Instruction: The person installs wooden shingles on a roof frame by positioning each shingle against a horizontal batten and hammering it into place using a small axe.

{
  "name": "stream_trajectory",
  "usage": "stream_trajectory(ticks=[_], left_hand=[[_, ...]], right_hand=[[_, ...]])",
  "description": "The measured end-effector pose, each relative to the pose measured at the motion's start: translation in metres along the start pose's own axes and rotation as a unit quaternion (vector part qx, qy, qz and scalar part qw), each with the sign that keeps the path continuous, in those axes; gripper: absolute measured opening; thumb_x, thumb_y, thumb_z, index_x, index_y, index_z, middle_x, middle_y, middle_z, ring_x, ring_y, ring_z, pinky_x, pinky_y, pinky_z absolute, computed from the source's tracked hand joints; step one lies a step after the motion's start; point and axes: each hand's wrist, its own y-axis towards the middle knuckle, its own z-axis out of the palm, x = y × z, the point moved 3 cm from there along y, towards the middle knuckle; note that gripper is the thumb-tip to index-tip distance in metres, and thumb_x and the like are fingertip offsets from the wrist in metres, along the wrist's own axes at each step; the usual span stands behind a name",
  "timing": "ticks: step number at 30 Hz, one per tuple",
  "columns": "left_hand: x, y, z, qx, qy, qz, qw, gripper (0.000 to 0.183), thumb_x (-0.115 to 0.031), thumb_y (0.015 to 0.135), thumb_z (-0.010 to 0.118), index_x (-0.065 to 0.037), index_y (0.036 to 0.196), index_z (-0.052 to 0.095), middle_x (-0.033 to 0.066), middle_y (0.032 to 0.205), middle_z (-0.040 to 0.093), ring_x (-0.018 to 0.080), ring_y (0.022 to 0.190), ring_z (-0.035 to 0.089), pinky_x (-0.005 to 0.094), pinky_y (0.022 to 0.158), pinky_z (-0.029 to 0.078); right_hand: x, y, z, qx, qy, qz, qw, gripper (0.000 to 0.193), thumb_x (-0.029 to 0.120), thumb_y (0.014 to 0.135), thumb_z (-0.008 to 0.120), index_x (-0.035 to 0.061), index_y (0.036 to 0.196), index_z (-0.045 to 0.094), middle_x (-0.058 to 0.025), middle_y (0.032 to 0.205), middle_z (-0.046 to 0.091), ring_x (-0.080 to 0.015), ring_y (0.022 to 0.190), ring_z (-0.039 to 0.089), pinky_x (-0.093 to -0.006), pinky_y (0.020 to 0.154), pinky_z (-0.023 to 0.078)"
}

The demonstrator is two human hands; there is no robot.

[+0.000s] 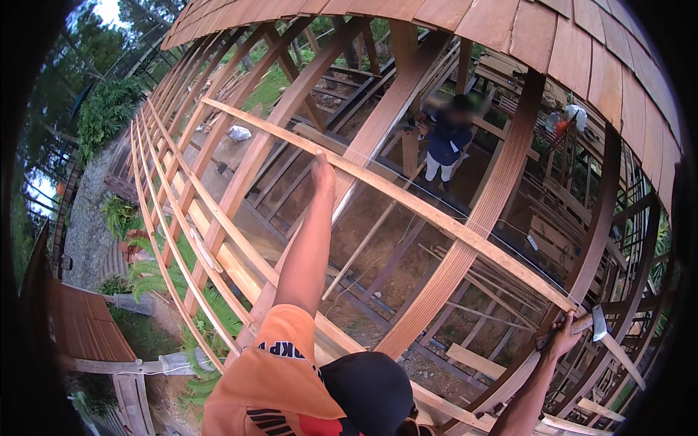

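Observation:
A long pale wooden batten (407, 198) slopes across the dark curved rafters from upper left to lower right. My left hand (323, 174), its arm stretched out from an orange sleeve (285, 330), grips the batten's lower edge, with most fingers hidden. At the batten's right end, my right hand (560, 338) is closed on a wooden-handled hammer (599, 324). Its broad metal head shines just beside the batten's end. A thin pale string (374, 154) runs close along the batten. A black cap-like dome (367, 392) covers the bottom middle of the view.
Brown shingles (552, 62) overhang the top right. Several thin battens (178, 236) cross the rafters at left. Wide gaps between rafters (502, 171) drop to the ground, where a person (445, 138) in dark top and white trousers stands among planks. A pale pole (371, 243) leans below.

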Motion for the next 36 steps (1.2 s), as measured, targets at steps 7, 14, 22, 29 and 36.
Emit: stream_trajectory(ticks=[7, 14, 22, 29, 36], left_hand=[[-0.002, -0.033, 0.030, -0.168, 0.190, 0.066, 0.965, 0.043, -0.039, 0.100, 0.053, 0.002, 0.114, 0.060, 0.0225, 0.106, 0.071, 0.0403, 0.102, 0.067, 0.0516, 0.091, 0.047], [-0.008, -0.042, 0.033, -0.178, 0.227, 0.152, 0.945, 0.040, -0.040, 0.098, 0.052, -0.004, 0.110, 0.065, 0.0194, 0.098, 0.073, 0.0423, 0.095, 0.067, 0.0555, 0.087, 0.045], [-0.015, -0.030, 0.016, -0.190, 0.244, 0.191, 0.932, 0.039, -0.041, 0.098, 0.051, -0.007, 0.104, 0.068, 0.0168, 0.094, 0.073, 0.0414, 0.090, 0.068, 0.0542, 0.081, 0.047], [0.001, -0.013, 0.046, -0.148, 0.246, 0.228, 0.930, 0.045, -0.041, 0.098, 0.051, -0.002, 0.108, 0.070, 0.0229, 0.102, 0.071, 0.0427, 0.094, 0.067, 0.0500, 0.083, 0.049], [0.009, 0.045, -0.006, -0.125, 0.109, 0.204, 0.965, 0.049, -0.036, 0.099, 0.058, 0.012, 0.109, 0.068, 0.0184, 0.101, 0.072, 0.0280, 0.089, 0.068, 0.0413, 0.080, 0.052]], right_hand=[[0.016, -0.008, 0.001, 0.022, 0.002, 0.007, 1.000, 0.044, 0.030, 0.091, 0.076, 0.0062, 0.120, 0.053, 0.0006, 0.076, 0.050, -0.0093, 0.057, 0.045, -0.0246, 0.048, 0.037], [0.010, 0.002, -0.007, 0.023, -0.014, 0.011, 1.000, 0.035, 0.031, 0.093, 0.075, 0.0080, 0.112, 0.056, 0.0019, 0.073, 0.048, -0.0074, 0.056, 0.043, -0.0235, 0.050, 0.037], [0.028, -0.032, 0.012, 0.008, -0.035, 0.039, 0.999, 0.035, 0.035, 0.093, 0.074, 0.0058, 0.101, 0.055, 0.0007, 0.074, 0.052, -0.0070, 0.055, 0.046, -0.0221, 0.048, 0.038], [0.033, -0.024, 0.006, -0.010, 0.017, 0.058, 0.998, 0.027, 0.022, 0.096, 0.070, 0.0080, 0.109, 0.051, 0.0003, 0.078, 0.056, -0.0073, 0.059, 0.052, -0.0219, 0.048, 0.044], [0.048, -0.026, 0.031, -0.046, 0.066, 0.091, 0.993, 0.032, 0.017, 0.094, 0.071, 0.0060, 0.110, 0.046, -0.0050, 0.084, 0.060, -0.0106, 0.063, 0.060, -0.0245, 0.051, 0.053]])
